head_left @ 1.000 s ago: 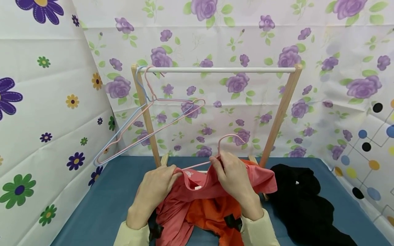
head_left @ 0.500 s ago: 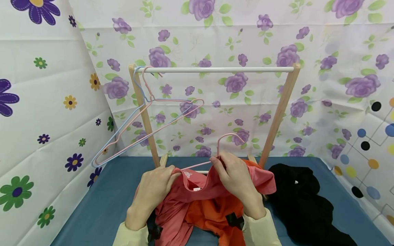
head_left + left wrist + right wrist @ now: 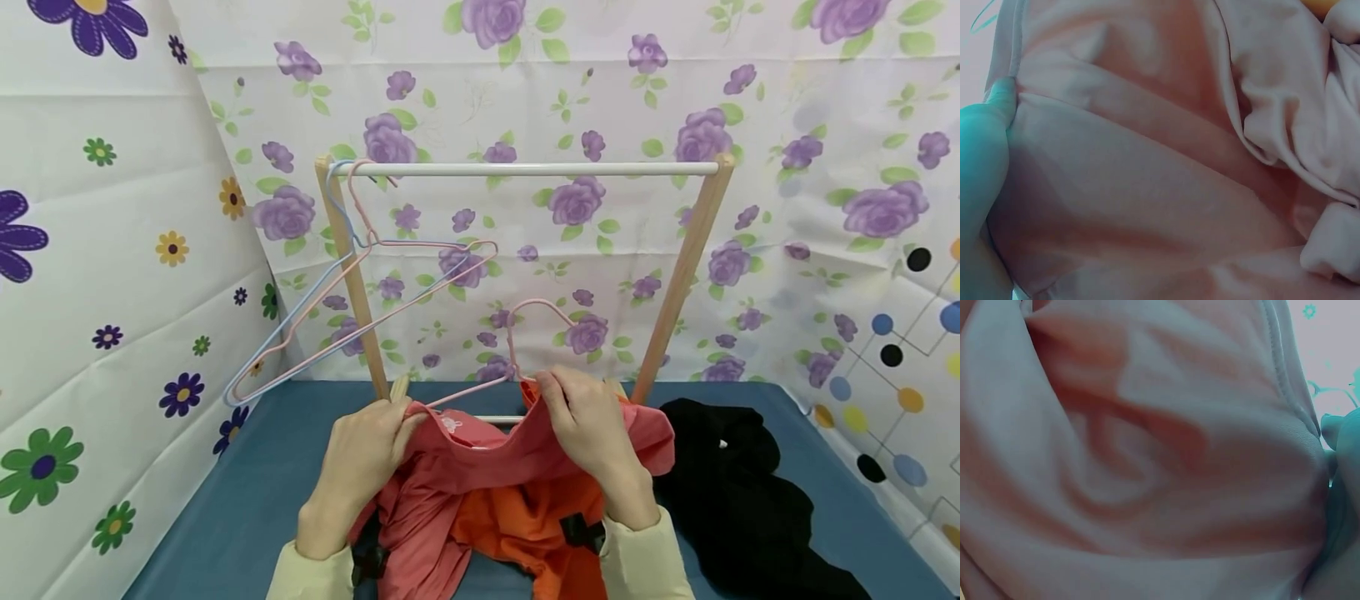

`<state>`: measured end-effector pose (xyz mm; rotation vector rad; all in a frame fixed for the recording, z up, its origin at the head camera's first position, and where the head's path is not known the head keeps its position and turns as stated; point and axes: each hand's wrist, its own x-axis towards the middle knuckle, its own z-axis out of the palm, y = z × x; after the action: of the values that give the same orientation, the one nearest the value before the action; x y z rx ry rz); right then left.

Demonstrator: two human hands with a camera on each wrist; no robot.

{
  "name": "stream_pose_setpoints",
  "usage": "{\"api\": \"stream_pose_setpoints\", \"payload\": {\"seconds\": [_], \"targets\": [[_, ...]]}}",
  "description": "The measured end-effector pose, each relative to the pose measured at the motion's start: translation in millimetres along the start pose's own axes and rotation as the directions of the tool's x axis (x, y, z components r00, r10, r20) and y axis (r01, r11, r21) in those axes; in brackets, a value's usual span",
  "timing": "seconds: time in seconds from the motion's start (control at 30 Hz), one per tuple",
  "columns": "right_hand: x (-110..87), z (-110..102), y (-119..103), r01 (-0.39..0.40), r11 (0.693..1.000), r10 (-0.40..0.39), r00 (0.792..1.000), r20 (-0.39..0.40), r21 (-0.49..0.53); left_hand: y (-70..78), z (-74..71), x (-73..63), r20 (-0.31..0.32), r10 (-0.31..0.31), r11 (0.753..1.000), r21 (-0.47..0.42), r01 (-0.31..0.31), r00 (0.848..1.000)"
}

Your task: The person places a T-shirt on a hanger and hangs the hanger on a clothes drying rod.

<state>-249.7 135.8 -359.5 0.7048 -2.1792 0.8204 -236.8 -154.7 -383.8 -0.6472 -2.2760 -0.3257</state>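
A coral shirt (image 3: pixel 487 471) is stretched between both hands at its neckline. My left hand (image 3: pixel 363 454) grips the collar's left side, where a pink hanger (image 3: pixel 532 301) runs along the fabric. My right hand (image 3: pixel 592 429) pinches the collar's right side, just right of the hanger's neck. The hanger's hook rises above the shirt, while its right arm is hidden by cloth and hand. The shirt (image 3: pixel 1116 169) fills most of the left wrist view, with the left thumb (image 3: pixel 1001 103) on its edge. Folds of the shirt (image 3: pixel 1222 506) likewise fill the right wrist view.
Orange cloth (image 3: pixel 517 525) lies beneath and behind the shirt. A black garment (image 3: pixel 727 492) is heaped on the blue surface (image 3: pixel 247 500) at right. Behind stands a wooden rack (image 3: pixel 682 279) with a white bar (image 3: pixel 525 170); a blue hanger (image 3: pixel 296 308) and a pink hanger (image 3: pixel 358 196) hang at its left.
The held hanger's hook has shifted left and up. My hands have moved slightly apart, drawing the neckline wider; the hanging hangers and the black garment have stayed put.
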Motion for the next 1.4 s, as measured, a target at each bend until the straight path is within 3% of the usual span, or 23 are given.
{"api": "stream_pose_setpoints", "payload": {"seconds": [0.2,0.43,0.93,1.4], "targets": [[-2.3,-5.9,6.7,-0.025,0.999,0.024,0.999,-0.041,-0.021,-2.8,-3.7,1.0,-0.012,-0.019,1.000,-0.019,0.019,1.000],[-3.4,-11.2,9.1,-0.050,0.999,0.049,0.998,-0.030,-0.017,-5.1,-7.7,1.0,-0.016,-0.043,0.999,-0.027,0.043,0.999],[-4.0,-24.2,20.1,-0.118,0.978,0.108,0.992,-0.066,-0.172,-4.7,-15.6,2.2,-0.060,-0.038,0.999,-0.018,0.037,0.997],[-6.2,-27.2,26.3,-0.121,0.980,0.110,0.991,-0.077,-0.157,-9.4,-19.1,-1.4,-0.055,-0.065,0.998,-0.016,0.064,0.996]]}}
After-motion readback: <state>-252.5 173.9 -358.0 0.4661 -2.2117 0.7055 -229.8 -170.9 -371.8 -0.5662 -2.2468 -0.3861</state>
